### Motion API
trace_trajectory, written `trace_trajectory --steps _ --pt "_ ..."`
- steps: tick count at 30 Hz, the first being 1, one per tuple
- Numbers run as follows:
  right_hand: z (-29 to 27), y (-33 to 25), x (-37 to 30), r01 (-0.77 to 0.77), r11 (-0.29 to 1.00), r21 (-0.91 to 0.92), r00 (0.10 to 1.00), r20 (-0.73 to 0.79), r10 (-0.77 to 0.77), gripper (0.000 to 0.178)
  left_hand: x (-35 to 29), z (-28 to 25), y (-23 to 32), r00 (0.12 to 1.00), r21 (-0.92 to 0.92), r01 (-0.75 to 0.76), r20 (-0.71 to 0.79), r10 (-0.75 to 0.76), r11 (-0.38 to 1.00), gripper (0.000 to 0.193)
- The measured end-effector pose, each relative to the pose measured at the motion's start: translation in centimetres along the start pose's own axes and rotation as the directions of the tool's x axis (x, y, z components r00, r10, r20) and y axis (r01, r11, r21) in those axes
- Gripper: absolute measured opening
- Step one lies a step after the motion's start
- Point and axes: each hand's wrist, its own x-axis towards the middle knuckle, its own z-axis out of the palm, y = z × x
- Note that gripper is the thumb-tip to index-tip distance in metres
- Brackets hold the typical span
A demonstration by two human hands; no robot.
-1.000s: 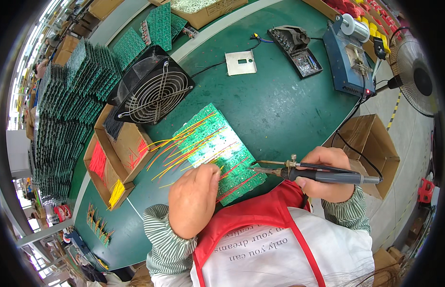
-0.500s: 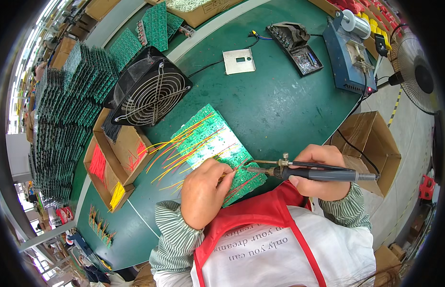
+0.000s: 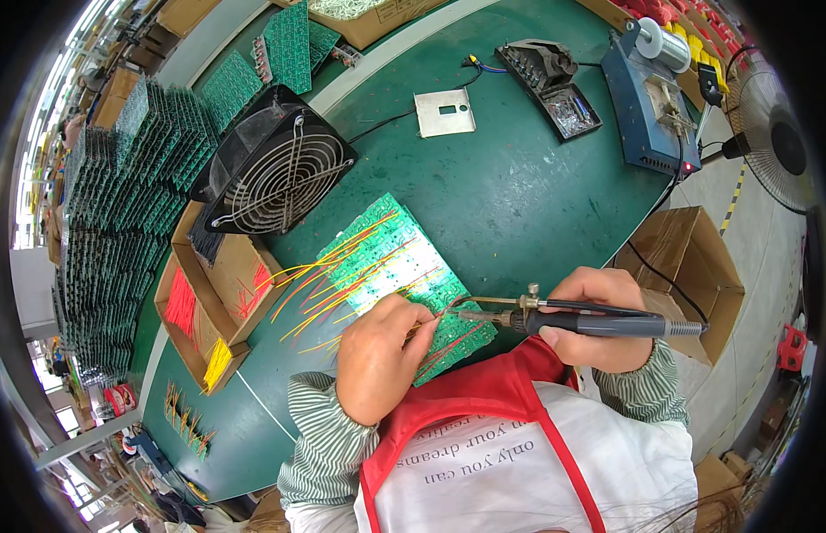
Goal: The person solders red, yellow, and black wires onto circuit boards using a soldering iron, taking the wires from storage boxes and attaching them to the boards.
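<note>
A green circuit board lies on the table before me, with several red and yellow wires across it, their loose ends hanging off its left side. My left hand rests over the board's lower part, thumb and fingers pinched on a red wire. My right hand is wrapped round a grey soldering iron with a thin feed tube along its top. The iron's tip meets the board close to my left fingertips; the exact contact spot is too small to make out.
A black fan stands beyond the board, by a cardboard tray of cut wires. Board stacks rise at left. A blue solder feeder, black iron holder and metal plate sit farther back. An open carton is at right.
The soldering iron has shifted very slightly to the right in my right hand. My left hand and the board are almost unmoved.
</note>
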Motion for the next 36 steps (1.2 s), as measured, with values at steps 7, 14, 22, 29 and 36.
trace_trajectory --steps 7,14,22,29,36 --pt "0.0 0.0 -0.3 0.062 0.998 0.004 0.996 -0.069 -0.061 0.018 -1.0 -0.9 0.0 1.000 0.002 0.021 -0.014 -0.021 1.000 0.008" --pt "-0.4 0.3 -1.0 0.002 0.999 -0.051 0.985 -0.173 -0.011 0.021 -7.7 -9.9 -6.4 0.964 0.263 0.236 0.060 -0.260 0.936 0.008" --pt "0.0 1.5 -1.4 -0.114 0.990 0.078 0.979 -0.158 0.126 0.029 -13.9 -17.4 -20.8 0.887 0.534 0.459 -0.323 -0.331 0.710 0.032" --pt "-1.6 4.8 -1.3 -0.177 0.983 0.038 0.978 -0.101 0.180 0.023 -12.7 -17.2 -21.3 0.856 0.444 0.515 -0.237 -0.459 0.733 0.021" --pt "-3.1 7.4 -0.6 -0.152 0.988 -0.010 0.988 -0.026 0.151 0.022 -12.6 -17.6 -20.8 0.848 0.393 0.515 -0.362 -0.387 0.762 0.013"
